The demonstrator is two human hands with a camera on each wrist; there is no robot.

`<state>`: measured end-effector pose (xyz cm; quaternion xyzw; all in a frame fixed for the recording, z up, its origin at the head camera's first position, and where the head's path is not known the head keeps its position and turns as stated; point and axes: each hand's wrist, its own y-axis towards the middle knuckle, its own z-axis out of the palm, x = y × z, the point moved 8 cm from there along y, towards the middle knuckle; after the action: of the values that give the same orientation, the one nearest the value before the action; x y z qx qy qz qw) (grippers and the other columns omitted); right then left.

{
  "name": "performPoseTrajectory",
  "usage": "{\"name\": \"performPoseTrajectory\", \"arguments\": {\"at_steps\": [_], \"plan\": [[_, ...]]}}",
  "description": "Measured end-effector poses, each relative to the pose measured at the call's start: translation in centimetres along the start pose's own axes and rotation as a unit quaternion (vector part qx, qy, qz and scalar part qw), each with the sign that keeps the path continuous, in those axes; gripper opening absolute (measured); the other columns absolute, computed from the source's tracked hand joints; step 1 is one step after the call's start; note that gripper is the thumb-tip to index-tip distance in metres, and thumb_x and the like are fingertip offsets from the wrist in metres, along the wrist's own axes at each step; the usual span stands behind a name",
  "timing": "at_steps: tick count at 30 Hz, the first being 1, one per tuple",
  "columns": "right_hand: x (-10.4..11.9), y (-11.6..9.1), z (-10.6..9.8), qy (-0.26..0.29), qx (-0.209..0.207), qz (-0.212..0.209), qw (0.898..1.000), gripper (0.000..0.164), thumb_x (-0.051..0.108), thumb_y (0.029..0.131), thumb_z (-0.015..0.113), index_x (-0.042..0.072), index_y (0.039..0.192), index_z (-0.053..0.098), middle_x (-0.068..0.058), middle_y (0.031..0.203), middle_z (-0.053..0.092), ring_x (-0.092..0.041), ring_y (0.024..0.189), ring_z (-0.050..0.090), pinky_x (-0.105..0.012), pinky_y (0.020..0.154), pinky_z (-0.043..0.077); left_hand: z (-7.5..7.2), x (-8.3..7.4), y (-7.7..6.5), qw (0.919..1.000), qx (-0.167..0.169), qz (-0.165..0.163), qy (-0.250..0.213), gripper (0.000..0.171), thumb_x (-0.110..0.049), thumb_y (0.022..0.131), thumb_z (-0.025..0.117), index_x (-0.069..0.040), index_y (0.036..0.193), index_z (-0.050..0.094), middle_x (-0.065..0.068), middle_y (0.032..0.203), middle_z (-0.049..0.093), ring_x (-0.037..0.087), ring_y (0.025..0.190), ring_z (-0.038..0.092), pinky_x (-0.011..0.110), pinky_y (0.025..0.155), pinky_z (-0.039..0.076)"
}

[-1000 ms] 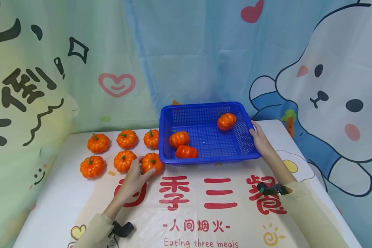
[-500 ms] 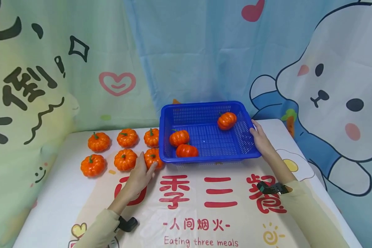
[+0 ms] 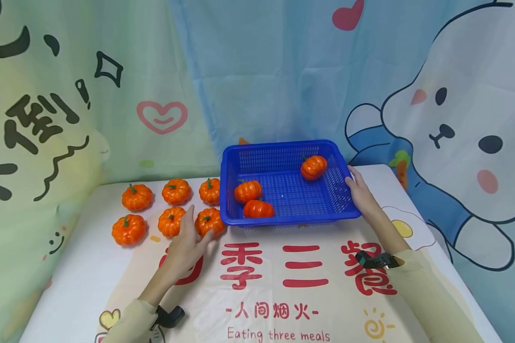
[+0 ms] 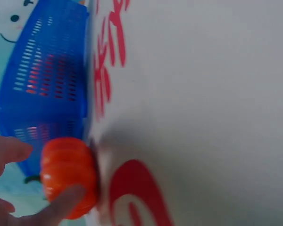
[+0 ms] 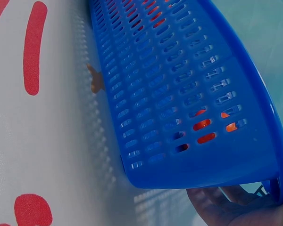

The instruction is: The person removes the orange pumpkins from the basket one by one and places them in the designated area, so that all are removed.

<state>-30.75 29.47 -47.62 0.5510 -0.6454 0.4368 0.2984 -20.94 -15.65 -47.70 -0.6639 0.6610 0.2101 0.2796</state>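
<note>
My left hand (image 3: 183,251) is beside a small orange pumpkin (image 3: 209,222) at the basket's front left corner. Its thumb and fingers are spread apart around the pumpkin's near left side. In the left wrist view, a blurred finger lies in front of the pumpkin (image 4: 68,174); contact is hard to tell. My right hand (image 3: 362,197) holds the right end of a blue plastic basket (image 3: 289,221), its fingers bent under the rim in the right wrist view. Inside the basket are three pumpkins: two at the front left and one pumpkin (image 3: 314,167) at the back right.
Left of the basket, more pumpkins stand in two rows on the table, among them a pumpkin (image 3: 129,230) at the front left and a pumpkin (image 3: 209,191) against the basket's side. A printed cloth (image 3: 274,262) covers the table. A patterned curtain (image 3: 257,71) hangs behind.
The left hand moved slightly forward and right with the near pumpkin shifting back, then drew back left as the pumpkin came forward a little. The right hand and basket stayed put.
</note>
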Motion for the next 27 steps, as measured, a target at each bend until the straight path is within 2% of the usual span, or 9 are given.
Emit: {"name": "performPoseTrajectory", "arguments": {"at_steps": [2,3,7,9,12,15,19,23,27], "plan": [[0.1,0.0,0.0,0.0,0.001,-0.001,1.0,0.059,0.044,0.105,0.016,0.028,0.156,-0.01,-0.017,0.164,-0.001,-0.048,0.148,0.005,-0.073,0.113,0.009,-0.8,-0.6,-0.6,0.9993,-0.014,0.02,0.03,0.088,-0.042,0.094,0.06,-0.018,0.156,0.002,0.016,0.115,0.05,0.02,0.058,0.054,0.03,0.048,0.045],[0.1,0.0,0.0,-0.001,0.001,0.0,1.0,0.059,0.044,0.105,0.016,0.028,0.156,-0.011,-0.017,0.164,-0.001,-0.048,0.148,0.005,-0.073,0.113,0.009,-1.2,-0.9,-0.9,0.9985,-0.02,0.03,0.04,0.087,-0.041,0.093,0.061,-0.017,0.156,0.005,0.016,0.121,0.051,0.017,0.058,0.055,0.028,0.047,0.045],[0.0,0.0,0.0,-0.006,0.001,0.003,1.0,0.059,0.044,0.105,0.015,0.028,0.155,-0.011,-0.017,0.164,-0.001,-0.049,0.148,0.006,-0.073,0.112,0.01,-2.2,-1.9,-2.4,0.9969,-0.029,0.05,0.054,0.083,-0.04,0.092,0.063,-0.015,0.155,0.013,0.017,0.145,0.042,0.017,0.074,0.066,0.026,0.054,0.051],[0.1,-0.1,0.0,-0.007,0.001,0.0,1.0,0.059,0.044,0.105,0.015,0.028,0.156,-0.011,-0.017,0.164,-0.001,-0.048,0.148,0.006,-0.073,0.113,0.01,-2.4,-2.4,-3.2,0.9973,-0.021,0.055,0.043,0.082,-0.038,0.092,0.064,-0.016,0.154,0.015,0.014,0.149,0.038,0.018,0.085,0.069,0.025,0.059,0.053],[0.1,-0.2,-0.1,-0.007,-0.001,-0.005,1.0,0.06,0.044,0.105,0.015,0.025,0.156,-0.01,-0.018,0.164,-0.001,-0.048,0.148,0.005,-0.072,0.113,0.009,-2.2,-3.2,-4.1,0.9981,0.007,0.06,0.012,0.082,-0.036,0.091,0.066,-0.018,0.154,0.016,0.01,0.15,0.035,0.017,0.089,0.069,0.024,0.061,0.054],[0.1,-0.3,-0.1,-0.007,-0.001,-0.007,1.0,0.06,0.043,0.105,0.015,0.024,0.156,-0.009,-0.019,0.163,-0.001,-0.049,0.148,0.005,-0.072,0.113,0.008,-1.4,-4.3,-4.8,0.9955,0.053,0.074,-0.024,0.083,-0.033,0.09,0.068,-0.022,0.154,0.016,0.009,0.149,0.035,0.017,0.096,0.068,0.022,0.066,0.055],[0.2,-0.2,-0.1,-0.007,0.002,-0.006,1.0,0.06,0.044,0.105,0.015,0.023,0.156,-0.009,-0.019,0.163,-0.001,-0.049,0.148,0.005,-0.073,0.113,0.009,-0.4,-6.0,-5.5,0.9879,0.101,0.103,-0.058,0.079,-0.032,0.09,0.068,-0.024,0.153,0.019,0.002,0.15,0.035,0.022,0.115,0.062,0.032,0.085,0.058],[0.2,-0.2,0.0,-0.006,0.005,-0.004,1.0,0.061,0.045,0.105,0.015,0.024,0.156,-0.01,-0.019,0.163,0.0,-0.049,0.148,0.006,-0.073,0.113,0.009,0.1,-7.4,-5.8,0.9821,0.111,0.135,-0.069,0.075,-0.033,0.091,0.067,-0.022,0.152,0.024,-0.005,0.152,0.032,0.021,0.125,0.055,0.038,0.095,0.055],[0.2,-0.1,0.0,-0.006,0.005,-0.004,1.0,0.06,0.045,0.105,0.015,0.025,0.156,-0.01,-0.019,0.163,0.001,-0.049,0.148,0.006,-0.073,0.113,0.009,0.3,-8.1,-5.8,0.9807,0.114,0.148,-0.056,0.076,-0.034,0.091,0.066,-0.021,0.153,0.023,-0.003,0.154,0.031,0.019,0.126,0.054,0.036,0.093,0.055]]}}
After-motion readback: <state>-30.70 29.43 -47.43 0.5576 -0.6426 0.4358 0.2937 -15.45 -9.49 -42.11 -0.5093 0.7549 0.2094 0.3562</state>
